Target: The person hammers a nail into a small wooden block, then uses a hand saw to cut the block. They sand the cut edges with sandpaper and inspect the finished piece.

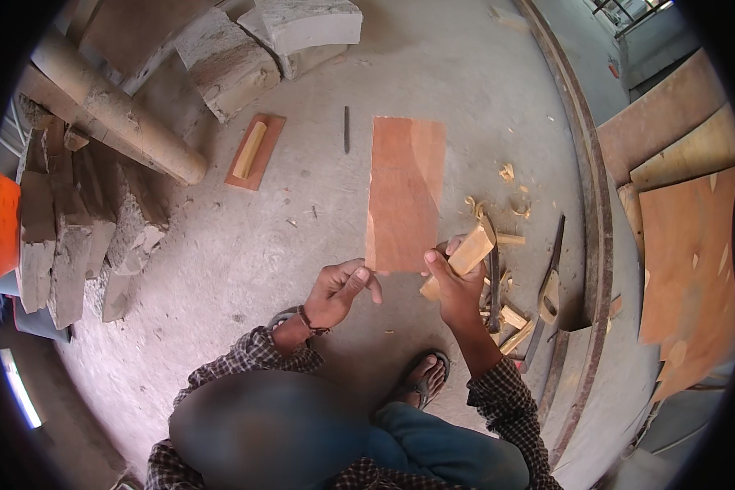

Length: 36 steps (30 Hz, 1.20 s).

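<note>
A thin rectangular piece of reddish plywood (pixel 404 192) is held out in front of me over the concrete floor. At its lower left corner my left hand (pixel 335 296) is closed, thumb and fingers pinching the edge. My right hand (pixel 462 286) grips a short pale wooden block (pixel 474 249), which slants up to the right. The right thumb also lies against the plywood's lower right corner. Just beyond that hand, partly hidden, lies a tool with a dark curved metal part (pixel 494 282). A rectangular float with a pale wooden handle (pixel 251 150) rests at the left.
A thin dark rod (pixel 346 129) lies beyond the plywood. To the right are a handsaw (pixel 550 290), wood shavings (pixel 507 172), offcuts (pixel 514 317) and a long curved-looking rail (pixel 598 204). Plywood sheets (pixel 690 269) stand farther right. Rough blocks (pixel 65 229) and a thick tube (pixel 118 106) occupy the left.
</note>
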Available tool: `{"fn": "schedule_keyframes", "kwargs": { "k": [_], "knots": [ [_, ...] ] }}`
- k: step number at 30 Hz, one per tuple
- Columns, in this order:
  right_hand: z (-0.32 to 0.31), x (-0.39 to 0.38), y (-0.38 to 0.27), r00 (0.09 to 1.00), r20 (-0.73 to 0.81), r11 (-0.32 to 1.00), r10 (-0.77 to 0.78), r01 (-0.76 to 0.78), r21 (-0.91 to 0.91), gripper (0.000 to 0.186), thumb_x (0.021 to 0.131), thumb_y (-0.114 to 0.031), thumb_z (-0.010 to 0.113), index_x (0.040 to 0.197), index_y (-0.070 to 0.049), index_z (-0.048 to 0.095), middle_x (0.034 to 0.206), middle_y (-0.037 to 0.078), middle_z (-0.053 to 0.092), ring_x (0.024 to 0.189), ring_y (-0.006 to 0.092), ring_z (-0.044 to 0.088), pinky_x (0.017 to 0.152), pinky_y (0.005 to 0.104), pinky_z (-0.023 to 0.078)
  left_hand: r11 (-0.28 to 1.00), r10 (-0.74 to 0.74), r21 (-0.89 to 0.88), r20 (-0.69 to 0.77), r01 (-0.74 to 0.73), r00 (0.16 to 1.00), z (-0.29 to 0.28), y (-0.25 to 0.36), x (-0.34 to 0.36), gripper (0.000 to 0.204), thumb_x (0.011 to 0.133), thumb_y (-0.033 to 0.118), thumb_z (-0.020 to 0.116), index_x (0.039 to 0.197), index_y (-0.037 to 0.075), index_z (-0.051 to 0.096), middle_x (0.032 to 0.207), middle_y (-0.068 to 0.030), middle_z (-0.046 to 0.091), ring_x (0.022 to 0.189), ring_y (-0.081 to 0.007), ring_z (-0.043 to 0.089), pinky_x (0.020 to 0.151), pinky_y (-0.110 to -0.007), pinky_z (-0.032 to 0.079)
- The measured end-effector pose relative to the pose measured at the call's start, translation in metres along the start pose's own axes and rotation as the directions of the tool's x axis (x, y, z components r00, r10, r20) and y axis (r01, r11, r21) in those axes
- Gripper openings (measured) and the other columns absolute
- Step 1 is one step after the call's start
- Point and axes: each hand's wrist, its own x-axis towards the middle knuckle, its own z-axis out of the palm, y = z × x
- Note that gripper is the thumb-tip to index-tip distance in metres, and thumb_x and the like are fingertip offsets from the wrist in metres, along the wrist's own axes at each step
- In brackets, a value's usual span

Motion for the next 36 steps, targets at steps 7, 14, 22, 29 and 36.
{"fn": "schedule_keyframes", "kwargs": {
  "k": [7,14,22,29,36],
  "knots": [
    [0.003,-0.004,0.000,0.997,0.055,0.998,-0.045,0.043,0.040,0.029,0.092,0.001,0.076,0.102,-0.009,0.051,0.090,0.003,0.064,0.077,0.0082,0.063,0.066,0.0260,0.055,0.980,0.074,0.178,0.098,-0.091,0.992,-0.019,0.006,-0.005,0.034,0.113,0.020,0.046,0.103,-0.003,0.069,0.084,-0.0068,0.070,0.076,-0.0144,0.068,0.076,-0.032,0.053],
    [0.003,-0.009,-0.016,1.000,0.012,1.000,-0.023,0.023,-0.011,0.027,0.093,0.003,0.072,0.102,-0.009,0.050,0.092,0.003,0.062,0.078,0.0082,0.062,0.067,0.0263,0.057,0.998,-0.012,-0.062,-0.218,-0.002,0.976,-0.051,-0.006,-0.006,0.043,0.113,0.029,0.044,0.090,0.001,0.066,0.081,-0.0081,0.068,0.072,-0.0147,0.066,0.070,-0.032,0.054],
    [0.010,-0.017,-0.012,0.999,0.034,1.000,0.018,-0.018,-0.015,0.029,0.092,0.004,0.074,0.102,-0.010,0.050,0.091,0.002,0.061,0.077,0.0075,0.061,0.066,0.0252,0.055,0.997,0.007,-0.074,-0.312,-0.032,0.950,-0.042,0.039,0.062,0.038,0.111,0.034,0.051,0.094,0.003,0.065,0.086,-0.0014,0.068,0.079,-0.0099,0.063,0.074,-0.030,0.053],
    [0.008,-0.019,-0.004,0.979,0.127,0.987,0.161,-0.162,-0.003,0.026,0.092,-0.001,0.074,0.100,-0.010,0.051,0.087,0.000,0.061,0.075,0.0071,0.059,0.063,0.0242,0.049,0.996,0.056,-0.046,-0.254,-0.070,0.966,-0.053,0.032,0.068,0.029,0.110,0.027,0.056,0.092,0.005,0.064,0.083,0.0049,0.062,0.077,-0.0060,0.057,0.075,-0.027,0.050],
    [0.004,-0.004,-0.009,0.971,0.153,0.983,0.184,-0.184,-0.012,0.023,0.094,-0.007,0.073,0.101,-0.011,0.051,0.094,0.004,0.061,0.080,0.0118,0.062,0.070,0.0301,0.053,0.996,0.089,0.031,-0.264,-0.084,0.960,-0.050,0.015,0.063,0.026,0.109,0.021,0.057,0.088,0.006,0.062,0.080,0.0080,0.055,0.077,-0.0029,0.049,0.071,-0.024,0.043]
  ]
}}
